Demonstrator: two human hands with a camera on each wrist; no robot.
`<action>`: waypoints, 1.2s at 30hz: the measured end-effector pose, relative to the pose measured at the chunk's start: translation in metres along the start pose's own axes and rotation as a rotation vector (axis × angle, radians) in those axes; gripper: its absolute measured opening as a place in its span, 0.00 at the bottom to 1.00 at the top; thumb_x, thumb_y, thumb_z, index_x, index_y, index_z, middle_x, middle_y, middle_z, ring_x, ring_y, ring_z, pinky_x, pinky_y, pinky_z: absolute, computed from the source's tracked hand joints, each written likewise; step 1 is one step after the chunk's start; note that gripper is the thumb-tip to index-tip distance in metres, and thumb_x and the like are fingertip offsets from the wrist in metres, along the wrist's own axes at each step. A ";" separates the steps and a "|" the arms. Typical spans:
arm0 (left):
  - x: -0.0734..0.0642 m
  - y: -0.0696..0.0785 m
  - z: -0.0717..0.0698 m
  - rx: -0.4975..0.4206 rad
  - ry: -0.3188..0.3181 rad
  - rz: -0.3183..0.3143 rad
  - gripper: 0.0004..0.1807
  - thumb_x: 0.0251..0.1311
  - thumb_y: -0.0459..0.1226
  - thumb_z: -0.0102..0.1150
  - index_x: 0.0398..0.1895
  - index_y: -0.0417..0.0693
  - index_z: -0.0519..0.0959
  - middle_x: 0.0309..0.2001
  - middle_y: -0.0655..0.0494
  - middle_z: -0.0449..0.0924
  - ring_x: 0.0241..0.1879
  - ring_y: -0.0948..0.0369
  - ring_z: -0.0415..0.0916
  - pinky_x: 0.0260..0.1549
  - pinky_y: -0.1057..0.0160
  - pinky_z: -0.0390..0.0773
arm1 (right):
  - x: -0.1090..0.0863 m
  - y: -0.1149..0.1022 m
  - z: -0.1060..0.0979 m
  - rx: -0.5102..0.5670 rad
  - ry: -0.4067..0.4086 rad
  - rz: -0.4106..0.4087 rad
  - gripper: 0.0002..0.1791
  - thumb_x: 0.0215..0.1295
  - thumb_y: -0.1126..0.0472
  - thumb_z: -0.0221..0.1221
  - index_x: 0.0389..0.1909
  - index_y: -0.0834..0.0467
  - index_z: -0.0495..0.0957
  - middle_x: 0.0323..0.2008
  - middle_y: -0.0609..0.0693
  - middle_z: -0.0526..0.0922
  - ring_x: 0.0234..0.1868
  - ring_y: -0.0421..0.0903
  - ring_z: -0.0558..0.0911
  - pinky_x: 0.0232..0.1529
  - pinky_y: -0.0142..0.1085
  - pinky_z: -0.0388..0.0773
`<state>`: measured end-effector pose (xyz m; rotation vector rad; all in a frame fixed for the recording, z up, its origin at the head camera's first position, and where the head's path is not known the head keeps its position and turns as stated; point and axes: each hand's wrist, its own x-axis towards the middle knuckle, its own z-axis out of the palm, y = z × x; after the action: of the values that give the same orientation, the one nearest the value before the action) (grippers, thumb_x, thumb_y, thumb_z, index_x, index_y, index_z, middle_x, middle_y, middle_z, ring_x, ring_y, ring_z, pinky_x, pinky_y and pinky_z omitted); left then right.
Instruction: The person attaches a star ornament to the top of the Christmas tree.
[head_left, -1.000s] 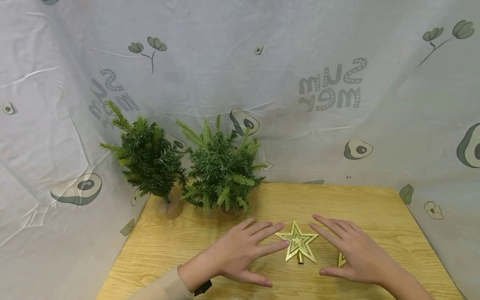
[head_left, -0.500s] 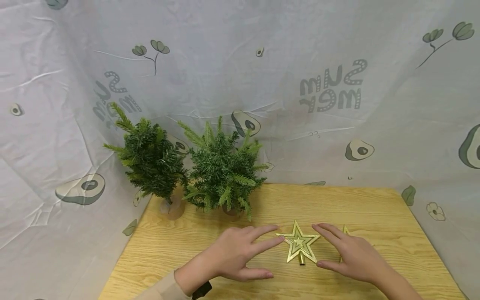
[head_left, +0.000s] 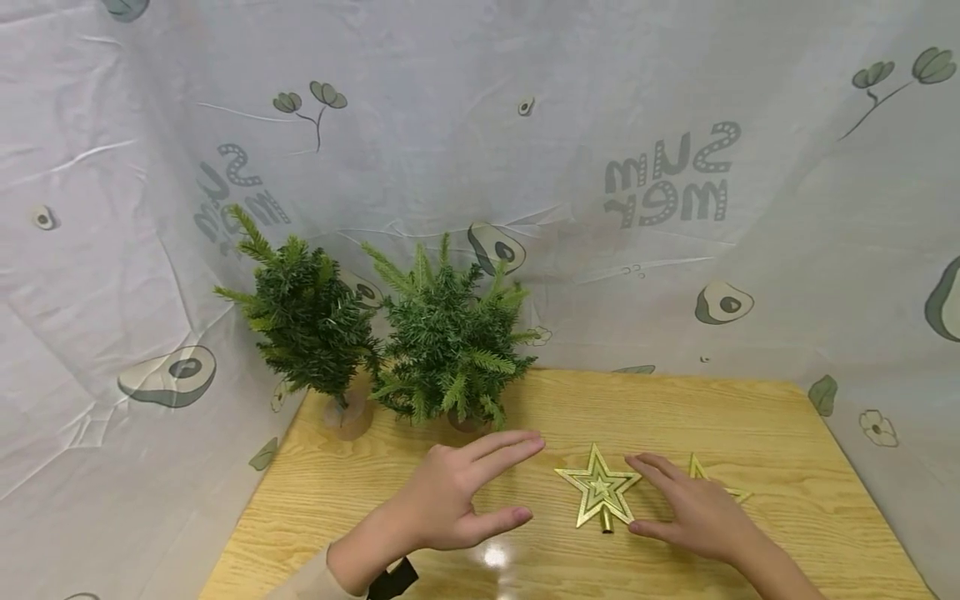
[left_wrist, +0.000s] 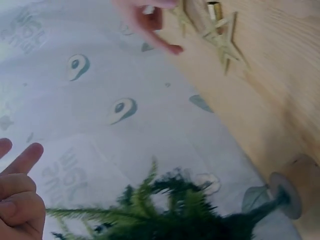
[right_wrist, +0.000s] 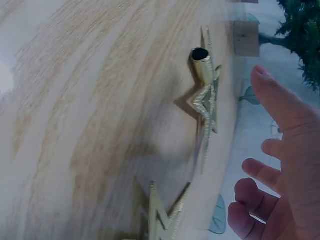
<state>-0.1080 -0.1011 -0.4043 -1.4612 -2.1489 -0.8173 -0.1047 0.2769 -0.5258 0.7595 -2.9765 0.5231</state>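
Left of the gold star [head_left: 599, 488], the left hand [head_left: 448, 498] was loose, empty; right of it, the right hand [head_left: 693, 510] likewise. Pinching its tube [head_left: 607, 522] gently seemed safest.

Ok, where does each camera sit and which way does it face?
Head: on the head, facing forward and down at trees, gold stars, left hand and right hand.
Left wrist: on that wrist, facing a tree, backdrop and table; both hands show.
Right wrist: on that wrist, facing table and stars; only the right hand shows.
Both wrist views share the stars.
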 end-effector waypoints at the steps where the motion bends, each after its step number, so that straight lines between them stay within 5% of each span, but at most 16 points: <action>1: 0.002 0.001 -0.003 -0.016 0.024 0.010 0.33 0.80 0.56 0.45 0.75 0.44 0.70 0.68 0.52 0.76 0.36 0.70 0.83 0.22 0.82 0.64 | 0.001 0.001 0.002 -0.005 -0.006 0.011 0.50 0.57 0.29 0.69 0.74 0.55 0.72 0.68 0.56 0.74 0.32 0.40 0.84 0.25 0.37 0.75; 5: 0.008 0.003 -0.015 -0.057 0.092 0.039 0.31 0.80 0.52 0.48 0.72 0.38 0.72 0.64 0.45 0.79 0.59 0.56 0.81 0.48 0.68 0.81 | 0.002 0.007 0.010 -0.011 -0.030 0.042 0.52 0.56 0.27 0.68 0.73 0.56 0.72 0.68 0.56 0.74 0.35 0.45 0.86 0.25 0.38 0.76; 11: 0.016 0.004 -0.033 -0.085 0.169 0.034 0.30 0.80 0.50 0.50 0.69 0.35 0.74 0.62 0.42 0.81 0.60 0.52 0.81 0.57 0.57 0.79 | 0.002 0.013 0.016 -0.003 -0.048 0.069 0.52 0.56 0.26 0.68 0.73 0.57 0.73 0.67 0.57 0.75 0.33 0.44 0.85 0.28 0.41 0.79; 13: 0.019 0.004 -0.038 -0.091 0.200 0.040 0.29 0.79 0.49 0.51 0.68 0.34 0.74 0.61 0.42 0.81 0.59 0.51 0.82 0.56 0.57 0.79 | 0.002 0.015 0.018 0.001 -0.045 0.071 0.52 0.55 0.26 0.68 0.72 0.57 0.73 0.67 0.57 0.76 0.36 0.48 0.87 0.32 0.46 0.82; 16: 0.024 0.003 -0.047 -0.114 0.250 0.044 0.27 0.78 0.47 0.55 0.67 0.34 0.76 0.60 0.42 0.83 0.34 0.65 0.83 0.40 0.70 0.81 | 0.001 0.018 0.022 0.014 -0.043 0.072 0.52 0.56 0.25 0.67 0.72 0.57 0.74 0.67 0.57 0.76 0.41 0.53 0.87 0.37 0.51 0.83; 19: 0.028 0.002 -0.055 -0.140 0.296 0.017 0.25 0.77 0.46 0.56 0.66 0.35 0.77 0.59 0.43 0.83 0.18 0.74 0.55 0.21 0.77 0.64 | -0.001 0.020 0.025 0.022 -0.048 0.076 0.52 0.56 0.24 0.66 0.71 0.56 0.74 0.66 0.56 0.77 0.44 0.56 0.87 0.39 0.54 0.83; 20: 0.029 0.002 -0.058 -0.143 0.313 0.003 0.25 0.77 0.46 0.56 0.65 0.36 0.78 0.58 0.43 0.84 0.18 0.74 0.46 0.18 0.76 0.57 | -0.002 0.021 0.026 0.023 -0.050 0.075 0.52 0.56 0.24 0.65 0.71 0.56 0.75 0.66 0.56 0.77 0.44 0.55 0.87 0.40 0.54 0.83; 22: 0.031 0.000 -0.064 -0.138 0.341 -0.032 0.24 0.77 0.46 0.56 0.65 0.37 0.79 0.58 0.44 0.84 0.16 0.75 0.45 0.16 0.75 0.54 | -0.002 0.022 0.028 0.022 -0.062 0.078 0.52 0.55 0.23 0.66 0.71 0.55 0.75 0.66 0.55 0.77 0.43 0.54 0.87 0.39 0.54 0.83; 36: 0.035 -0.028 -0.086 -0.069 0.426 -0.283 0.20 0.71 0.37 0.62 0.64 0.46 0.82 0.56 0.55 0.86 0.12 0.73 0.47 0.13 0.70 0.52 | 0.000 0.027 0.032 0.082 -0.104 0.047 0.52 0.52 0.26 0.70 0.70 0.57 0.75 0.64 0.56 0.76 0.39 0.48 0.86 0.34 0.48 0.82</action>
<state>-0.1461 -0.1424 -0.3250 -0.9130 -2.0295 -1.1909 -0.1156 0.2891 -0.5646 0.7470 -3.0928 0.6300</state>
